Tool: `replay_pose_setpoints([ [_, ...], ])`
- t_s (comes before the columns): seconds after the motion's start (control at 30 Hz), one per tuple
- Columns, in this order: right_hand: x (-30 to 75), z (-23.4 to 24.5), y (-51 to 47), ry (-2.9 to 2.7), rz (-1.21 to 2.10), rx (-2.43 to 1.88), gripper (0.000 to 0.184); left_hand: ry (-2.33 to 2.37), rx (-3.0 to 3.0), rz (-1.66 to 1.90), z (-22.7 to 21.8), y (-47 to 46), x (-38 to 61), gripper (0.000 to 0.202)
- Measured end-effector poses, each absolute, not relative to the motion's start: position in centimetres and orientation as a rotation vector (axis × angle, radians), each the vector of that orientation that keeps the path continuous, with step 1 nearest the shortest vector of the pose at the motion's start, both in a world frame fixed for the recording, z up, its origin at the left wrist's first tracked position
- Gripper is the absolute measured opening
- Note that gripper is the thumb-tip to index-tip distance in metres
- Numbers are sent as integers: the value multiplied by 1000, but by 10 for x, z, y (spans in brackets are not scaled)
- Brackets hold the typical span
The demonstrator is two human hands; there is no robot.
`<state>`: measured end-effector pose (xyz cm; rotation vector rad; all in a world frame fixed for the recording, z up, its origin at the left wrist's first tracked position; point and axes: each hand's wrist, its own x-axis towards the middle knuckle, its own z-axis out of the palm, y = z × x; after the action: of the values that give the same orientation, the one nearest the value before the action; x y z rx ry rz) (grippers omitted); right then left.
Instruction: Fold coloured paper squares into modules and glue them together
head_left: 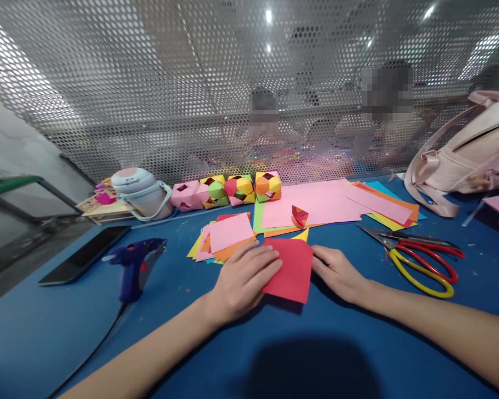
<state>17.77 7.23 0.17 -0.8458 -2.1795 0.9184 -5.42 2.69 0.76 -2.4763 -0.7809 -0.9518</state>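
A square sheet of red paper [290, 271] is held a little above the blue table, between both hands. My left hand [247, 277] lies over its left edge, fingers closed on it and the thumb hidden. At the right edge, my right hand [335, 271] pinches the paper with fingers partly hidden. Just behind the sheet stands a small folded red-and-orange paper piece [299, 216], and a yellow paper corner [303, 235] peeks out. To the left of these is a stack of coloured paper squares [232, 233], pink on top.
Several folded paper balls [241, 189] line the mesh panel [183, 83]. Larger coloured sheets [316, 202] lie at the back. Scissors [424, 260] rest at right, near a pink backpack [474, 149]. A glue gun [133, 266], phone [85, 255] and lidded container [139, 191] are at left.
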Motion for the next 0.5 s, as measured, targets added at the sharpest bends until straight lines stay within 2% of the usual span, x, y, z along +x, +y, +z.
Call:
replay_pose_setpoints([
  [0.3,181,4,74,-1965,1158,-858,29,-661,-2572,-761,4,23,-54,31],
  [0.4,179,3,74,-1891,1244,-878,24,-644,-2573,-689,2,21,-55,32],
  [0.5,177,2,76,-1832,1279,-868,24,-699,-2549,-772,-3,22,-56,34],
])
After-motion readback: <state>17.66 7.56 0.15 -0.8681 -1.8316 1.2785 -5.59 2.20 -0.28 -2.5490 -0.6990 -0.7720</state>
